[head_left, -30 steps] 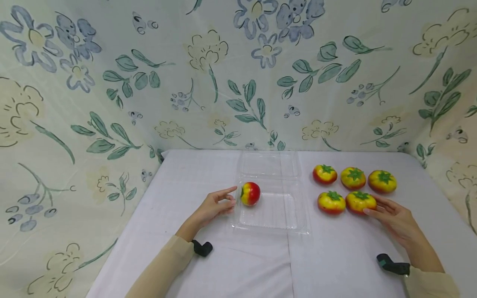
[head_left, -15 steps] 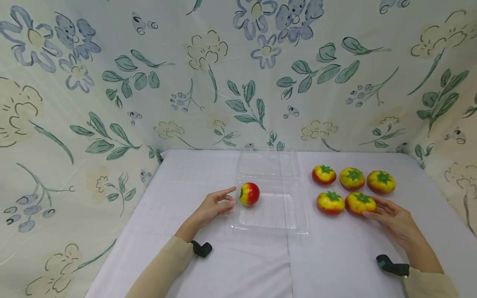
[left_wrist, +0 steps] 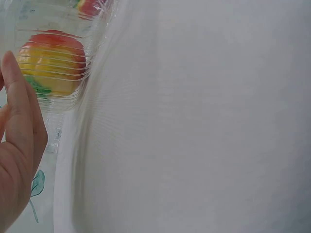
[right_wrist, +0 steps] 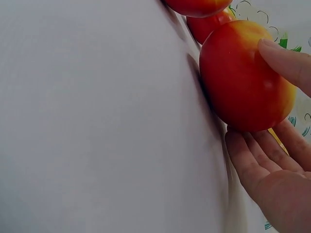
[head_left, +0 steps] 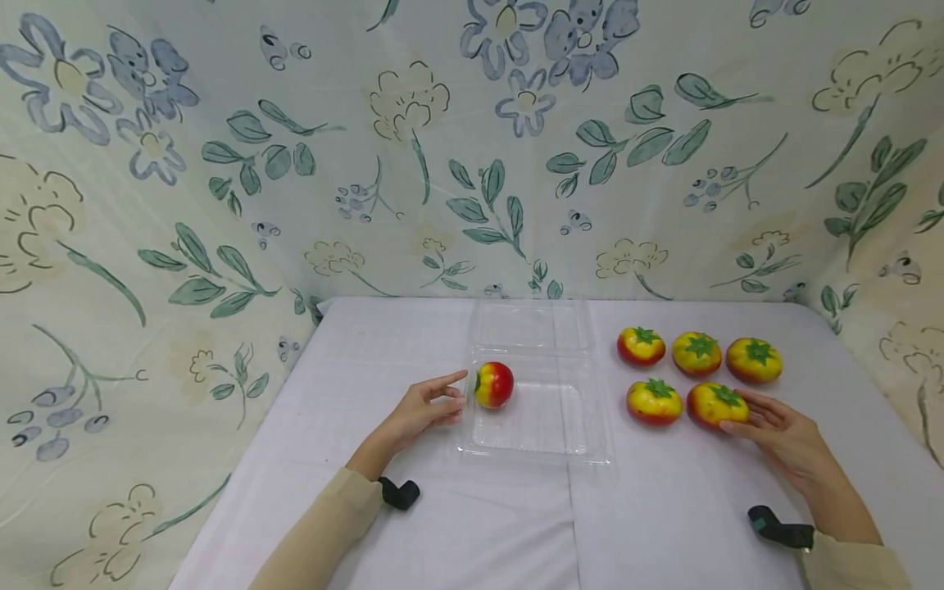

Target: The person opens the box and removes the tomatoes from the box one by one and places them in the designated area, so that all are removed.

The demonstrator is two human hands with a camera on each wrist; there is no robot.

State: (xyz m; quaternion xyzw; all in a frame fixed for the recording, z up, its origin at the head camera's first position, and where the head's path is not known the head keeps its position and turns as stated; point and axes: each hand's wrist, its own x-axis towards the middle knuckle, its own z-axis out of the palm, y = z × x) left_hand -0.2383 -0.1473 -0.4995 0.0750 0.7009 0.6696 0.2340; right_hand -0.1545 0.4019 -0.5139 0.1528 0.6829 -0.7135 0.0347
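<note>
My right hand (head_left: 785, 434) grips a red-and-yellow persimmon (head_left: 714, 406) with a green leafy top, thumb on the near side and fingers round its right. In the right wrist view the thumb lies on the upper side of this persimmon (right_wrist: 243, 77) and the fingers beneath it. A clear plastic clamshell box (head_left: 531, 449) lies with its lid folded back at the middle of the table. One persimmon (head_left: 495, 385) rests on its side in the box's left part. My left hand (head_left: 424, 410), fingers loosely bent and holding nothing, is beside the box's left edge.
Several more persimmons stand on the right: one at the front left (head_left: 654, 402), and a back row with a left (head_left: 641, 347), a middle (head_left: 696, 354) and a right one (head_left: 754, 360). White cloth (head_left: 354, 344) covers the table; a floral curtain (head_left: 413, 205) hangs behind.
The persimmon in my right hand has shifted slightly right, widening the gap to its left neighbour. My left hand and the box stay still.
</note>
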